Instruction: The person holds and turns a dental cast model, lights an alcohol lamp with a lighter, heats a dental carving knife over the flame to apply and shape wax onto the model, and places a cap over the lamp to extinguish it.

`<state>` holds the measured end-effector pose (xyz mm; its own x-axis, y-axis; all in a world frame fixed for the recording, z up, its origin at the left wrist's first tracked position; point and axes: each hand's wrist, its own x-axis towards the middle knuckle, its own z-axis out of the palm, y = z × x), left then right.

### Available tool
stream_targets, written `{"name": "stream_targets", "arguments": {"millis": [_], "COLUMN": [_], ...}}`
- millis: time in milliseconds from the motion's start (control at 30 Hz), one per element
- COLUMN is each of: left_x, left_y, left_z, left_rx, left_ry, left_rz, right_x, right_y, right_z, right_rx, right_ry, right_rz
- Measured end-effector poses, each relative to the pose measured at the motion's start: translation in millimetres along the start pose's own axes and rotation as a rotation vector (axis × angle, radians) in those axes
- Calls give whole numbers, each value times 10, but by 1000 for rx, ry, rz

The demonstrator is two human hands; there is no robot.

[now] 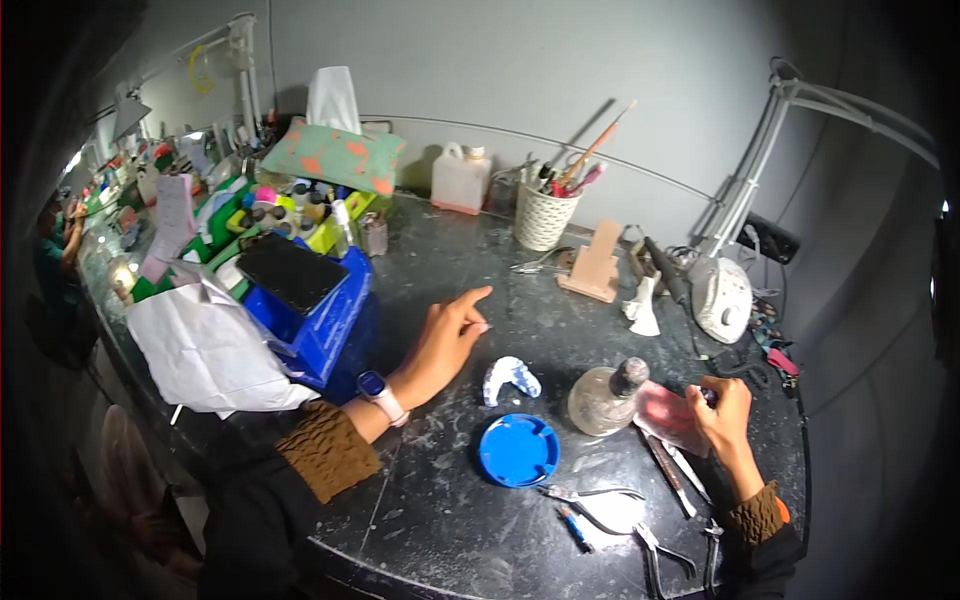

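My left hand (445,345), with a watch on its wrist, is held above the dark bench, index finger stretched out and the others partly curled. It holds nothing. Just right of it lies a white and blue horseshoe-shaped dental piece (511,379), with a blue round lid (520,452) nearer to me. My right hand (726,418) is closed round a small dark object (708,396) whose kind I cannot make out. Beside that hand are a pink wax sheet (668,412) and a glass bottle with a dark top (600,402).
Pliers (600,508), a knife-like tool (668,475) and a small blue tube (574,527) lie at the front. A blue tray (330,335) carries a dark phone-like slab. Behind stand a woven cup (545,218) of brushes, a plastic jug (460,182) and a lamp arm (745,180).
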<state>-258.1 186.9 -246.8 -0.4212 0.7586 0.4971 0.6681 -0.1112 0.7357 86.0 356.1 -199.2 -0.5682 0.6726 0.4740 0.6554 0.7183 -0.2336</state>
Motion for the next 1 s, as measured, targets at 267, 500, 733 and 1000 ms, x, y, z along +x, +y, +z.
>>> {"name": "stream_targets", "arguments": {"millis": [267,500,733,1000], "left_x": [456,1374,1611,1864], "left_y": [-301,-1080,-1096,-1293], "left_z": [49,408,408,460], "left_rx": [121,84,193,294], "left_ry": [28,187,124,28], "left_rz": [21,47,121,114], "right_x": [23,-3,29,45], "right_y": [-43,7,-30,-80], "right_z": [6,70,76,32], "right_rx": [-10,-25,14,18], "right_ry": [105,98,45,-59], "right_rz": [22,14,13,68]}}
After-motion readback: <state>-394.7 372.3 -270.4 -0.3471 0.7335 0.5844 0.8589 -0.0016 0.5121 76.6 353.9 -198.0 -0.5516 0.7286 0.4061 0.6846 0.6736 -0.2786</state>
